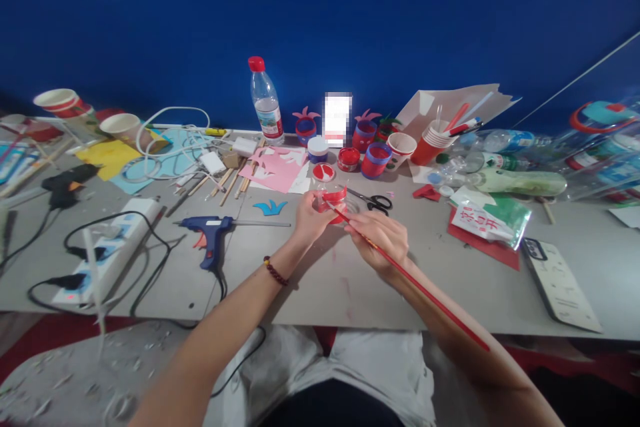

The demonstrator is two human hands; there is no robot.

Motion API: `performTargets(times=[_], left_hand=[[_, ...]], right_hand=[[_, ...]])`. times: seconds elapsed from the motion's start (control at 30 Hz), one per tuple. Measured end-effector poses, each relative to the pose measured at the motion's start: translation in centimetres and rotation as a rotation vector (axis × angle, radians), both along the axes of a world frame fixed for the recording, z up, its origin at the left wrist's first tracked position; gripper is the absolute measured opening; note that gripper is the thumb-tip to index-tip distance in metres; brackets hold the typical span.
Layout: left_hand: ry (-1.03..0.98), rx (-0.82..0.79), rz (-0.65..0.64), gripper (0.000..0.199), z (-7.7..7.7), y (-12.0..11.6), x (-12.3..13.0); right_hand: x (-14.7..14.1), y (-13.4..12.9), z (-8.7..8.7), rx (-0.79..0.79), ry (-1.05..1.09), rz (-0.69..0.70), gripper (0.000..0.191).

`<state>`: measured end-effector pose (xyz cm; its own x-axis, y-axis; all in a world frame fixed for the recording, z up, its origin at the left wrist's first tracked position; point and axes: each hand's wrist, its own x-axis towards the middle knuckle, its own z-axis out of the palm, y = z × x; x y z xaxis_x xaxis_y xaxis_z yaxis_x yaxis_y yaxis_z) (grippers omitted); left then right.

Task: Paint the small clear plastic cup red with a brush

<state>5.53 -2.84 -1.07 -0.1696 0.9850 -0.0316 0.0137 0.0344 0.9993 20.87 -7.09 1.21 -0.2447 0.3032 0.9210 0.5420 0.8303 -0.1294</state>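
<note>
My left hand [310, 219] is closed around a small clear plastic cup [337, 196], partly coated in red paint. In my right hand [381, 240] is a long red paintbrush [433, 297], its tip against the cup's red side. Just behind the cup lies a round lid [325, 173] smeared with red paint. An open jar of red paint [349, 159] stands farther back, beside a white-lidded jar [318, 149]. Black-handled scissors [379, 203] lie right of the cup, their blades partly hidden. A blue paper cutout [270, 207] rests left of my left hand.
On the left are a blue glue gun [212, 233], a power strip [113, 250] and tangled cables. A red-capped bottle [267, 107], red-and-purple cups [376, 160] and paper cups [401, 147] stand at the back. Plastic bottles [520, 181] and a phone [563, 287] lie right.
</note>
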Motion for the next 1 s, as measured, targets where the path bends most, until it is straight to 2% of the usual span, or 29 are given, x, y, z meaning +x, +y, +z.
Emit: performTargets(times=[0.23, 0.53, 0.7, 1.0], left_hand=[[-0.012, 0.008, -0.001, 0.040, -0.3, 0.0, 0.0], [-0.066, -0.014, -0.017, 0.034, 0.8, -0.2, 0.2], [-0.077, -0.016, -0.009, 0.033, 0.9, -0.2, 0.1], [0.034, 0.025, -0.049, 0.039, -0.5, 0.0, 0.0]], right_hand=[[-0.1, -0.1, 0.4, 0.014, -0.054, -0.071, 0.013], [0.1, -0.2, 1.1, 0.057, -0.021, -0.141, 0.012], [0.5, -0.5, 1.6, 0.082, -0.001, -0.190, 0.015], [0.7, -0.6, 0.7, 0.049, -0.045, -0.049, 0.014]])
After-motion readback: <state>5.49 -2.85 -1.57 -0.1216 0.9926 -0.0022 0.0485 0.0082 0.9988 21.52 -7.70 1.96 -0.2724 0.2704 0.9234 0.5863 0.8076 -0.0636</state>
